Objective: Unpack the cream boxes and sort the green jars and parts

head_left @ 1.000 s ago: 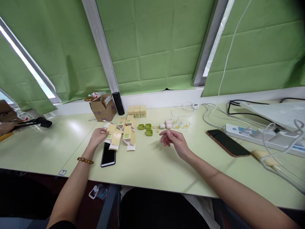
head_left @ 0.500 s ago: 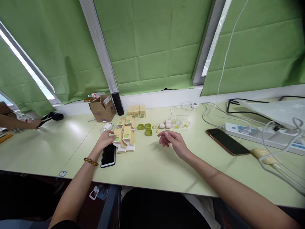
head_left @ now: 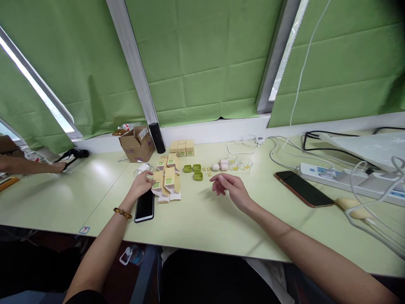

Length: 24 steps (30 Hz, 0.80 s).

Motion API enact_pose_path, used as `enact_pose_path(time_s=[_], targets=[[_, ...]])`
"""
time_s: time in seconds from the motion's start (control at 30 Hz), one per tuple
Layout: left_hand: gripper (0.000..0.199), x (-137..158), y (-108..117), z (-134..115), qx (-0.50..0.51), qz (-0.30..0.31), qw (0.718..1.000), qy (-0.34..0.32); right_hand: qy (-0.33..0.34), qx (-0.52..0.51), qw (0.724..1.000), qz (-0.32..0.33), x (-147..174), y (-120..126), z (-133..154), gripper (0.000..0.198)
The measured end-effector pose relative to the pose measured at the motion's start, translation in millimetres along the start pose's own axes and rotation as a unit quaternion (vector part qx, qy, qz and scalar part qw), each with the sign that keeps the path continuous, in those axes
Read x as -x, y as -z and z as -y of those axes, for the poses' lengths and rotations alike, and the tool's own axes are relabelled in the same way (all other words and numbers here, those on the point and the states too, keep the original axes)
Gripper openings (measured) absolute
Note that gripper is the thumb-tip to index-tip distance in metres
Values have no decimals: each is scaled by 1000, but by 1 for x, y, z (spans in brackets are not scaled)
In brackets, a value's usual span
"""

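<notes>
My left hand has its fingers closed at the left edge of a small beige carton with a green window. Its white flaps point toward me. Beside and behind it are more open cartons, grouped closely. Above the table, my right hand hovers with loosely bent fingers apart, holding nothing. Nearest to it are green square trays, tiny yellowish pieces, white and pink marshmallow-like pieces and clear cups with yellow bits inside.
A black phone lies below my left hand. Closed cartons stand by the wall, near a cardboard box and black cylinder. At right are another phone and a cabled power strip. Another person's hand holds a black object.
The front cartons shift slightly right along with my left hand. My right hand stays nearly still. At far left, the other person's hand moves right with the black object.
</notes>
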<state>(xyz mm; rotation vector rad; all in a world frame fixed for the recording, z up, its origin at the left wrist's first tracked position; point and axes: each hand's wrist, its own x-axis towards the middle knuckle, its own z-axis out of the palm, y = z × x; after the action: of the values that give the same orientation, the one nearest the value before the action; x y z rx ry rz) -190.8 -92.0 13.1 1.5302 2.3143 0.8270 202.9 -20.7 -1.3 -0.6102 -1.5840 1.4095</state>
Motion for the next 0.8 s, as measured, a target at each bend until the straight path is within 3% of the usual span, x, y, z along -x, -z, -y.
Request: enact_pose_path(time_s=[0.13, 0.27, 0.37, 0.47, 0.6, 0.7, 0.8], targets=[[36, -2, 5, -2, -43, 16, 999, -3, 4, 6, 1000, -10, -1, 1, 4, 54], [30, 5, 17, -18, -112, -55, 992, -19, 26, 23, 998, -52, -7, 9, 10, 48], [27, 19, 22, -46, -112, -148, 978, -92, 45, 55, 994, -84, -16, 23, 18, 41], [26, 36, 18, -83, -74, -172, 962, -197, 27, 132, 988, -78, -25, 45, 26, 32], [23, 52, -6, -128, -48, -132, 952, -272, -21, 314, 949, 8, -30, 75, 28, 26], [22, 53, -36, -153, -37, -73, 946, -313, -65, 408, 909, 63, -27, 84, 21, 51], [23, 50, -67, -169, -35, -13, 945, -324, -79, 450, 887, 70, -23, 75, 7, 70]])
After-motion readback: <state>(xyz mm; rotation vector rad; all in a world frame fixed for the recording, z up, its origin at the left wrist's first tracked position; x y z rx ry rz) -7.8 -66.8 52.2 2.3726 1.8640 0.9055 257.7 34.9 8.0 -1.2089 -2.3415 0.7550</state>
